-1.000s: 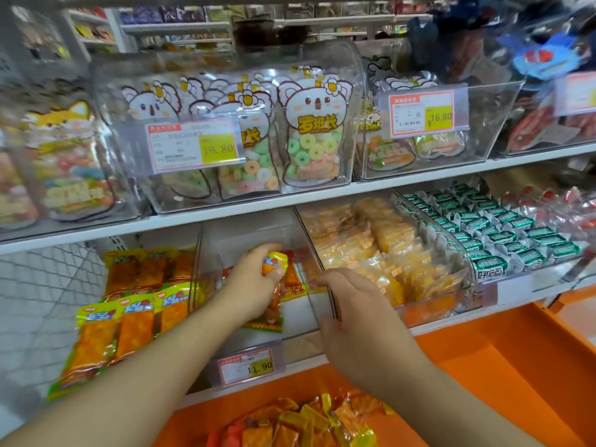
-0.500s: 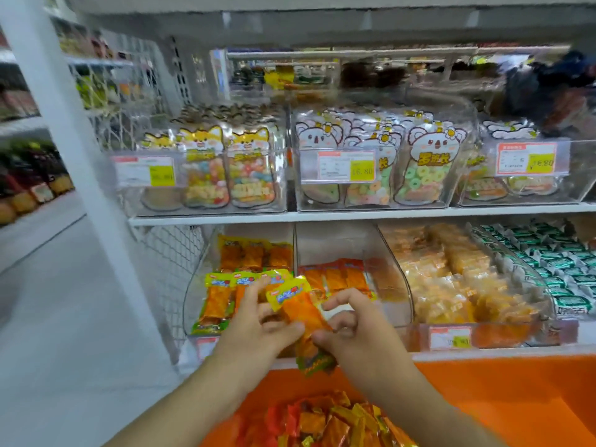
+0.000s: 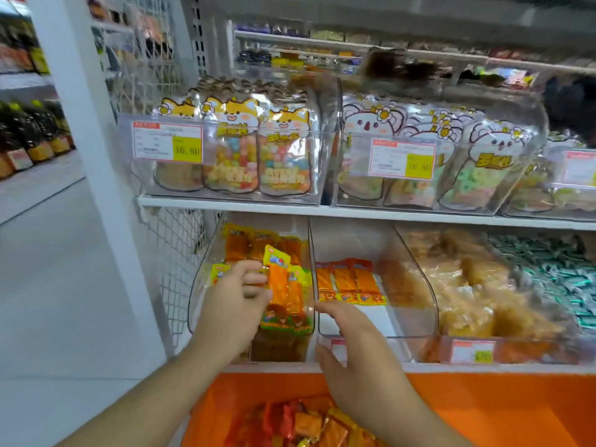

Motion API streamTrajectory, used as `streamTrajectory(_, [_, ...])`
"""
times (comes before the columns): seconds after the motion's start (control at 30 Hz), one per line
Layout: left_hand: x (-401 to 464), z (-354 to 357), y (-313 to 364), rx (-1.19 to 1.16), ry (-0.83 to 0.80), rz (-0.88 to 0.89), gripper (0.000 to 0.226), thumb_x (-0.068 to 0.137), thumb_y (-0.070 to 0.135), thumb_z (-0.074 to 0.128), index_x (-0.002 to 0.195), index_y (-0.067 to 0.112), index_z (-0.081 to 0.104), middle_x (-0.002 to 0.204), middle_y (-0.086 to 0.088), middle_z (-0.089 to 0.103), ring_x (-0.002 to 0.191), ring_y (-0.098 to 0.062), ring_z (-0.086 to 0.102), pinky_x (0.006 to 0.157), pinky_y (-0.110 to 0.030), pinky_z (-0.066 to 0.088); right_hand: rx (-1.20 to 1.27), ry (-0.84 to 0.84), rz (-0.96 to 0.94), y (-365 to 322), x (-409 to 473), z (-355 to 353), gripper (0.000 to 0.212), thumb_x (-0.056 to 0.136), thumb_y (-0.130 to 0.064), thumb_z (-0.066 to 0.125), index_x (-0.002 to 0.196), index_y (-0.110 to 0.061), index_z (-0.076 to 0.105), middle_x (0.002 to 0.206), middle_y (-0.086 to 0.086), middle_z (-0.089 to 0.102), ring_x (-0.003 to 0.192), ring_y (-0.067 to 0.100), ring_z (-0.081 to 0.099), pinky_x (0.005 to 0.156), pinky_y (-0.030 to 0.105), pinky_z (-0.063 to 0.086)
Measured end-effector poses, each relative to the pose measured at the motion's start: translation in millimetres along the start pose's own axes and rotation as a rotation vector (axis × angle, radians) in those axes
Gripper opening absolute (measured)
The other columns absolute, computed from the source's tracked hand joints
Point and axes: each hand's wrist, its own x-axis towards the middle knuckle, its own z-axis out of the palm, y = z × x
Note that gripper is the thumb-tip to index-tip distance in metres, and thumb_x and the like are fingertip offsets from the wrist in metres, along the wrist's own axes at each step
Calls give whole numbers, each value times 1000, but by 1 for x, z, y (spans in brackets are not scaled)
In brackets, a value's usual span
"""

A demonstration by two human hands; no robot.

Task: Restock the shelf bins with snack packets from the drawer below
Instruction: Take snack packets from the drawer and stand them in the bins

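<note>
Head view
Left hand (image 3: 237, 304): reaches into the left bin (image 3: 203, 279) on the lower shelf, fingers curled round an upright orange packet (image 3: 278, 279) with a yellow top.
Packet: inside the left bin, standing against other orange packets with green bottoms.
Right hand (image 3: 351, 346): held in front of the middle bin (image 3: 419, 314), fingers straight and spread, thumb low; it grasps nothing. Whether the fingertips touch the bin's front edge, I cannot tell.
Middle bin: clear, with a short row of red-topped packets (image 3: 350, 280) lying toward its back.
Drawer (image 3: 483, 411): orange, pulled out below the shelf, a loose pile of packets (image 3: 309, 424) in it between the two forearms.
Right of the middle bin: a bin of pale yellow snacks (image 3: 467, 291), then green-wrapped ones (image 3: 561, 279).
Upper shelf: clear bins of fox bags (image 3: 238, 150) and koala bags (image 3: 477, 162), each with a price tag (image 3: 167, 141) in front.
</note>
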Motion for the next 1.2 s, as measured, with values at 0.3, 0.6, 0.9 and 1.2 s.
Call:
streamTrajectory(0.3, [-2, 16, -23, 805, -95, 252, 46, 101, 58, 45, 143, 40, 56, 139, 11, 46, 130, -20, 35, 104, -42, 33, -75, 29, -27, 16, 0, 4, 47, 102, -28, 60, 145, -42, 45, 144, -30, 39, 140, -8, 30, 102, -1, 20])
streamTrajectory(0.6, [-26, 7, -10, 610, -44, 332, 44, 99, 47, 46, 137, 32, 62, 135, 9, 52, 128, -19, 39, 107, -43, 38, -59, 68, -71, 17, -18, -8, 42, 103, -27, 60, 142, -36, 50, 140, -26, 44, 132, -7, 37, 98, -4, 23])
streamTrajectory(0.9, [-122, 35, -17, 405, -440, 399, 17, 99, 28, 55, 108, 35, 67, 109, 22, 57, 99, -2, 59, 85, -32, 53, -242, -253, 30, 72, -68, -8, 8, 95, -23, 60, 91, -25, 67, 83, -6, 68, 80, 13, 61, 70, 35, 48])
streamTrajectory(1.2, [-179, 98, -149, 605, -691, -28, 32, 93, 32, 63, 125, 30, 62, 126, 5, 58, 121, -18, 59, 100, -30, 46, -473, -605, 399, 186, -103, 61, 73, 90, -17, 64, 157, -20, 35, 143, 15, 54, 129, 36, 57, 95, 40, 53])
